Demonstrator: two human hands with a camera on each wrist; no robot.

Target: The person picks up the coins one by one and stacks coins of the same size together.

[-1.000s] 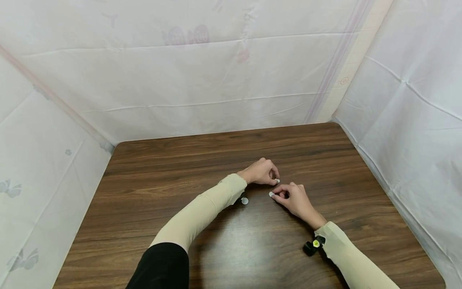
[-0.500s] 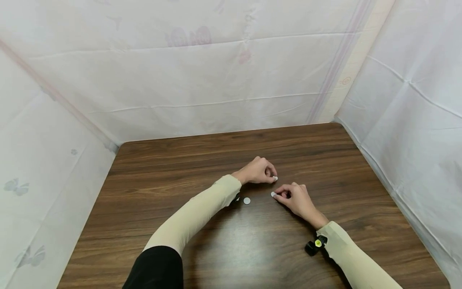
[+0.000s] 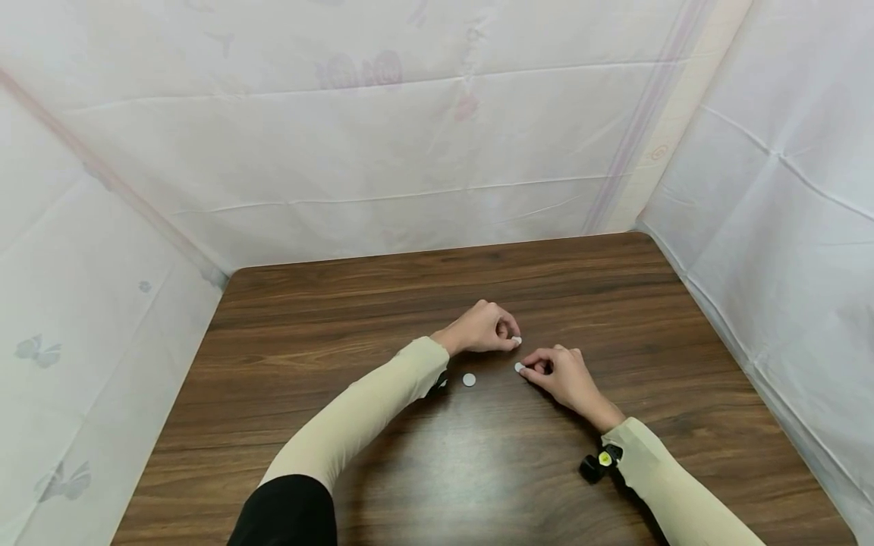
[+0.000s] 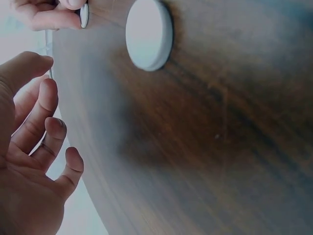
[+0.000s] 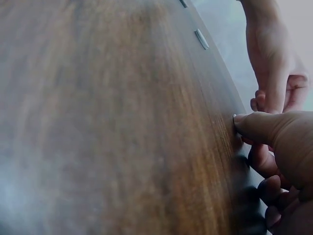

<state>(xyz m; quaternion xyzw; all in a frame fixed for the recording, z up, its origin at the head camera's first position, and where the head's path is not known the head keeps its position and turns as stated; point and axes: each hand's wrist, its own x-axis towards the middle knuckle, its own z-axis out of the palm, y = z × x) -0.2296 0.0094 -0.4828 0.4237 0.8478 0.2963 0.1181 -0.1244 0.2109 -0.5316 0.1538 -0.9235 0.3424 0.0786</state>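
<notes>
My left hand (image 3: 483, 327) pinches a small white disc (image 3: 517, 340) between thumb and forefinger above the brown table; in the left wrist view only its thin edge shows. Just nearer and to the right, my right hand (image 3: 561, 377) pinches another white disc (image 3: 519, 368) by its side. That disc (image 4: 84, 15) stands nearly edge-on in the left wrist view, at the right fingertips. A third white disc (image 3: 469, 380), flat, round and fairly thick, lies on the table left of the right hand. Beside the left cuff, a further white piece (image 3: 443, 383) is partly hidden.
The wood-grain table (image 3: 307, 318) has white patterned sheeting (image 3: 423, 152) behind it and along both sides. Black wrist cameras are strapped at both cuffs; the right one (image 3: 592, 469) sits low over the table.
My left hand has drawn slightly left with its disc, widening the gap to the right hand. The table disc beside its cuff shows more fully. The right hand has stayed in place.
</notes>
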